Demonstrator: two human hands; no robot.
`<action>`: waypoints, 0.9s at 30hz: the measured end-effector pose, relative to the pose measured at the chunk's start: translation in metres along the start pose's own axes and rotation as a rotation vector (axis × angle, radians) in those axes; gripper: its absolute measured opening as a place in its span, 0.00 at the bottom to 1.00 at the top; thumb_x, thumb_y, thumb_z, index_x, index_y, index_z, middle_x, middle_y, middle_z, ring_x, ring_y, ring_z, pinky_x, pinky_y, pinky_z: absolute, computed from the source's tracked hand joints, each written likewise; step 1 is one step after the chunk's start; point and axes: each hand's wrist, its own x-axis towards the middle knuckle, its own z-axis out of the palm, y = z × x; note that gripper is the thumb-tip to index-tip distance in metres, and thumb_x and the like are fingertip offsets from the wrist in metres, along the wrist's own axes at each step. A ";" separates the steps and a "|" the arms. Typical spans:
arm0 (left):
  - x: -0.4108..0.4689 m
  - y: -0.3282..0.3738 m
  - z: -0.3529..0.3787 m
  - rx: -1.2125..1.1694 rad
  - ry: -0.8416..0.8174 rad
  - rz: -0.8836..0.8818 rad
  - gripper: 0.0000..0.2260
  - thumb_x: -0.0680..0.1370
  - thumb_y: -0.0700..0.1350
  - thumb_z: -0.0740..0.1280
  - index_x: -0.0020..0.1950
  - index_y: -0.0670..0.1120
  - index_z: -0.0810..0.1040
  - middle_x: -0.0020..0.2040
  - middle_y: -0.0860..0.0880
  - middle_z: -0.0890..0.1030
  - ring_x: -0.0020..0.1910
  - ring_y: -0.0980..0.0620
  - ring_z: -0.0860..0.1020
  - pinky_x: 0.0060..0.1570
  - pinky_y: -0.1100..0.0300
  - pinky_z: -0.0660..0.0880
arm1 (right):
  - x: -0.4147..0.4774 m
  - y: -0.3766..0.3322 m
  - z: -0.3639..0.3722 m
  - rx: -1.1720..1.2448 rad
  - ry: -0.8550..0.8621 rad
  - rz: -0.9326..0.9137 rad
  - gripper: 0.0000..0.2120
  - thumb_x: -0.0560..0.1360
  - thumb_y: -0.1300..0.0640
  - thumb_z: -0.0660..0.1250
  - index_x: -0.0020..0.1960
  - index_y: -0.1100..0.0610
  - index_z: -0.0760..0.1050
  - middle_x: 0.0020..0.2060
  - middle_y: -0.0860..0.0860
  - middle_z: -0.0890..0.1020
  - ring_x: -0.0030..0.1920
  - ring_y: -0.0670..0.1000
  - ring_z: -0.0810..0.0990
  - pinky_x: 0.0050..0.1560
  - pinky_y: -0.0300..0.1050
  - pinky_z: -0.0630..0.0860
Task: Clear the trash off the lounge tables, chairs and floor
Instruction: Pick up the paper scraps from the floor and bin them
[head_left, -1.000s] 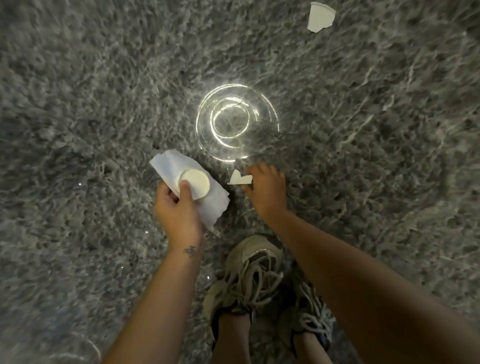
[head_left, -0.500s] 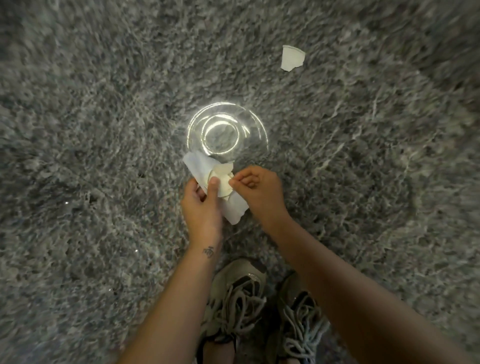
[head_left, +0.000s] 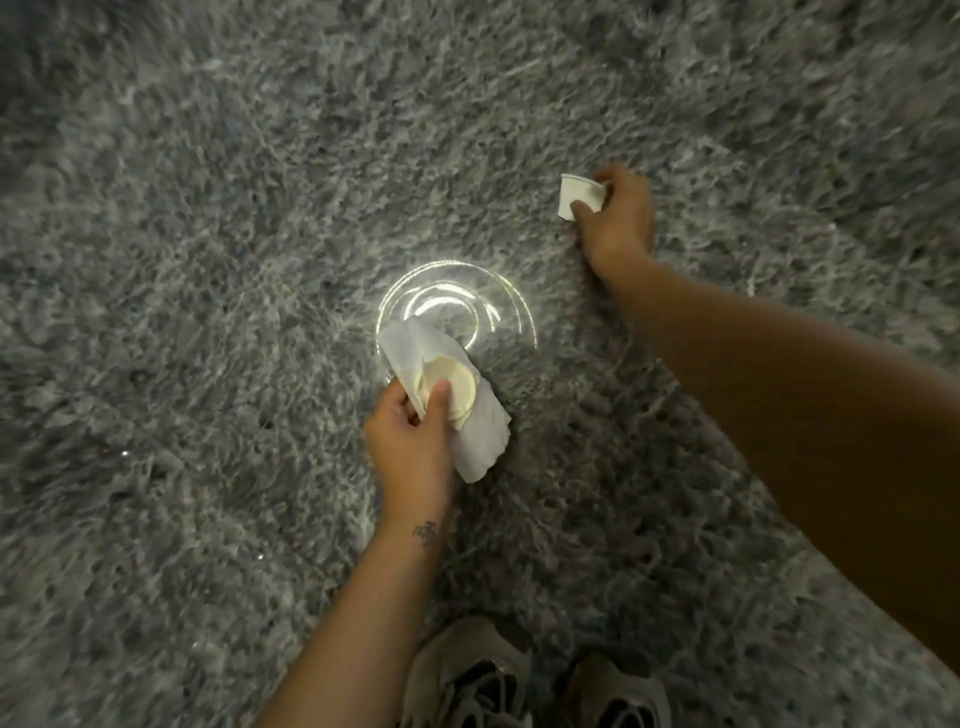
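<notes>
My left hand grips a crumpled white napkin with round cream paper scraps pinned under the thumb, low over the grey shaggy carpet. My right hand reaches forward and right, with its fingers closed on a torn white paper cup piece that lies on the carpet. A clear round plastic lid rests on the carpet between both hands, partly covered by the napkin.
My two beige laced shoes stand at the bottom edge. Shaggy carpet fills the whole view on every side.
My right hand left the scrap with the left hand's bundle and moved forward and right to the torn cup piece, closing on it. The left hand stayed over the lid.
</notes>
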 end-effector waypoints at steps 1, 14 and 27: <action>0.001 -0.003 0.001 0.005 -0.005 0.004 0.04 0.76 0.40 0.67 0.47 0.49 0.78 0.43 0.50 0.82 0.44 0.52 0.80 0.45 0.58 0.77 | 0.011 0.000 0.002 -0.060 -0.017 -0.017 0.17 0.75 0.56 0.66 0.63 0.53 0.70 0.63 0.53 0.70 0.59 0.54 0.73 0.59 0.46 0.70; -0.037 0.044 -0.001 0.048 -0.061 -0.007 0.04 0.76 0.39 0.67 0.46 0.47 0.78 0.41 0.53 0.80 0.40 0.57 0.79 0.40 0.65 0.75 | -0.100 -0.005 -0.050 0.309 -0.128 0.098 0.04 0.77 0.61 0.63 0.49 0.61 0.75 0.37 0.51 0.78 0.36 0.43 0.77 0.34 0.33 0.72; -0.248 0.188 0.004 0.208 -0.453 -0.037 0.07 0.78 0.40 0.65 0.54 0.43 0.79 0.47 0.44 0.83 0.46 0.48 0.81 0.47 0.53 0.79 | -0.338 -0.054 -0.281 0.604 -0.028 0.405 0.06 0.76 0.62 0.64 0.45 0.66 0.74 0.39 0.63 0.80 0.39 0.59 0.78 0.42 0.56 0.75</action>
